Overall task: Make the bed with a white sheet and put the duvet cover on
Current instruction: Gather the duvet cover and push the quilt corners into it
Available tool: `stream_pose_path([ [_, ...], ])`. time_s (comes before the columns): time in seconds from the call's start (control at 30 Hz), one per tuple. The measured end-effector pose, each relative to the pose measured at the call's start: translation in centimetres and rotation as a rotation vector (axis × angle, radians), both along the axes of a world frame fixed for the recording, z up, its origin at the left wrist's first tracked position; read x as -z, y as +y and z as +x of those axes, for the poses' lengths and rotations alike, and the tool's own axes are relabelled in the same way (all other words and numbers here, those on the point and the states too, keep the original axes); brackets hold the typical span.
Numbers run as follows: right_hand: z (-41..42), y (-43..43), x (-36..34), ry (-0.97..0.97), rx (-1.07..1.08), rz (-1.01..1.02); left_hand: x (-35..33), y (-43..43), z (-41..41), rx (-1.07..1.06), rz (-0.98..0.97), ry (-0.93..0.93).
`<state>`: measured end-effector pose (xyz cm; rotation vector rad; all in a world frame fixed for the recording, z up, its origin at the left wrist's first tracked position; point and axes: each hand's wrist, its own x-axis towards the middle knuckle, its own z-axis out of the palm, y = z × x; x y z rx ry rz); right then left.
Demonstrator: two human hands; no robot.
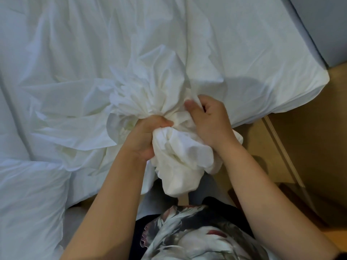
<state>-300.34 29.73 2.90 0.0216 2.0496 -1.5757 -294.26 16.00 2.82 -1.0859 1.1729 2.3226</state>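
The one view comes from the person's head and looks steeply down and forward across the near edge of the bed (pixel 244 53). It sits close. Both forearms rise from the bottom edge, and the left hand (pixel 144 136) and right hand (pixel 210 121) meet on bunched white cloth (pixel 178 151) mid-frame. The person's shirt (pixel 187 237) fills the bottom, with the floor (pixel 309 147) to the right.

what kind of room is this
Probably a bedroom: a white-sheeted mattress, puffy white bedding beside it, and bunched white fabric gripped by the left hand and right hand.
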Motion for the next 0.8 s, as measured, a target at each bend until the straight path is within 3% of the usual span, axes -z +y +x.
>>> stream_pose_path([
  [0.13, -2.0, -2.2, -1.2, -0.024, 0.176, -0.134, 0.0, 0.8, -0.3, 0.029, -0.006, 0.004],
  [0.3, -2.4, -5.2, -1.7, -0.362, 0.288, -0.270, 0.2, 1.6, -0.5, 0.083, -0.051, 0.029],
  [0.47, -2.6, -3.4, -0.9, -0.429, 0.147, -0.247, 0.3, 0.8, 0.0, 0.047, -0.227, -0.040],
  [0.6, -2.3, -0.2, 0.0, -0.396, -0.138, -0.218, 0.1, -0.1, 0.2, -0.017, -0.161, -0.034],
  [0.7, -1.7, 1.9, 0.7, -0.317, -0.316, -0.068, -0.1, -0.5, 0.1, -0.056, -0.101, 0.008],
  [0.8, -1.5, 1.9, 0.7, -0.209, -0.227, -0.089, -0.1, -0.3, -0.3, -0.007, -0.089, 0.015],
])
